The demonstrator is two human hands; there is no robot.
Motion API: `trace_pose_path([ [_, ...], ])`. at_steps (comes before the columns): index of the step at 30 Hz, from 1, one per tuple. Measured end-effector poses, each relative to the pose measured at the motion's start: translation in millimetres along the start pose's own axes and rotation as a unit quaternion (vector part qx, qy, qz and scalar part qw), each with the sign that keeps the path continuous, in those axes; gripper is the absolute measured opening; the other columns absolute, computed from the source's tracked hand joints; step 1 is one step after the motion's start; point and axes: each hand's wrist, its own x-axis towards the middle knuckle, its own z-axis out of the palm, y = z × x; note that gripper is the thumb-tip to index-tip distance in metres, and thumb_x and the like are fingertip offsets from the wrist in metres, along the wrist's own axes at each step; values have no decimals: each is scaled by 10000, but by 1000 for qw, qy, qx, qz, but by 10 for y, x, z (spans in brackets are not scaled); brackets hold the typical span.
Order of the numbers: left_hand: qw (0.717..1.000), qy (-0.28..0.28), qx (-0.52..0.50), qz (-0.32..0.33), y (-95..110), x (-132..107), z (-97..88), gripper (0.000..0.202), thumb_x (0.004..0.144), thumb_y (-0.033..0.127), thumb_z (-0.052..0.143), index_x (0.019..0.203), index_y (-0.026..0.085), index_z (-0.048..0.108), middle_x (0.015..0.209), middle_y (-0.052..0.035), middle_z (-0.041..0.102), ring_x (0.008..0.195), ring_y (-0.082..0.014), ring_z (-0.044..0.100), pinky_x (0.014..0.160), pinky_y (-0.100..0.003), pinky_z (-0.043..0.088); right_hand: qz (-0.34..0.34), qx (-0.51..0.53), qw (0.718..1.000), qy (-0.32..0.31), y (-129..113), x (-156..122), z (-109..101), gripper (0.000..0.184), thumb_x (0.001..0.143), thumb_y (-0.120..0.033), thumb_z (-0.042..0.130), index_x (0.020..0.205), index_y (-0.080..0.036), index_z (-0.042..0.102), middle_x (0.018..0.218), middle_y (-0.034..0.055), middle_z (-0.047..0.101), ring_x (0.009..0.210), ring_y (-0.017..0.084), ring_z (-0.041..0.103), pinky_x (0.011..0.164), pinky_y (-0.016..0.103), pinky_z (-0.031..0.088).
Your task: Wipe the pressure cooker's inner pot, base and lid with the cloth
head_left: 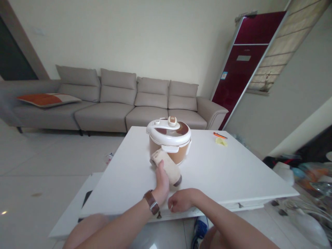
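My left hand (162, 181), with a brown-strapped watch (151, 202) on its wrist, is closed around a beige cloth bundle (169, 166) with dark grey ends. The bundle is tilted over the white table, just in front of an electric pressure cooker (168, 140) with a white lid and tan body. Whether the bundle touches the cooker, I cannot tell. Close to the table's front edge, my right hand (181, 200) has its fingers curled in. The inside of that hand is hidden, so anything in it does not show.
On the far right of the white table (233, 169) lie an orange pen (220, 135) and a crumpled yellowish piece (221, 141). A grey sofa (109, 107) stands behind. Cluttered items (308, 173) sit on the floor at right.
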Motion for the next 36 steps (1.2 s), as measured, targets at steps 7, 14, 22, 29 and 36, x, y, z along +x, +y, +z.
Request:
trace_pose_path([
  [7,992,76,-96,-26,650,289,-37,321,961,410,558,1130,164,678,975,-84,755,852,-229,745,879,-378,589,12,-3,1000,23,-32,-180,-68,341,877,-320,628,1167,-221,778,1128,91,796,999,270,741,814,351,539],
  [14,983,77,-132,99,1156,667,-120,296,952,352,552,1107,158,712,1071,-103,766,1071,-248,728,994,-356,553,-79,235,929,274,132,-338,-324,332,927,-336,594,1177,-163,726,1052,100,782,914,204,731,873,344,544],
  [22,980,145,-133,4,1276,858,-315,304,972,366,534,1154,168,674,1147,-109,739,1110,-251,705,1019,-381,550,-126,607,679,393,36,-196,-693,384,922,-505,664,1121,-178,683,1193,120,750,893,182,747,752,292,572],
  [29,979,132,-152,-37,1304,854,-340,330,1005,405,480,1172,179,653,1170,-110,721,1207,-274,666,1093,-422,507,-160,719,547,397,-236,91,-872,314,1027,-421,558,1019,-146,710,1093,126,789,785,156,754,679,247,581],
  [36,979,129,-148,-50,1287,839,-285,325,1008,399,466,1157,171,645,1116,-109,714,1156,-266,678,1073,-424,517,-118,702,521,471,-217,237,-948,318,942,-445,692,810,-156,663,723,81,743,585,140,666,572,238,542],
])
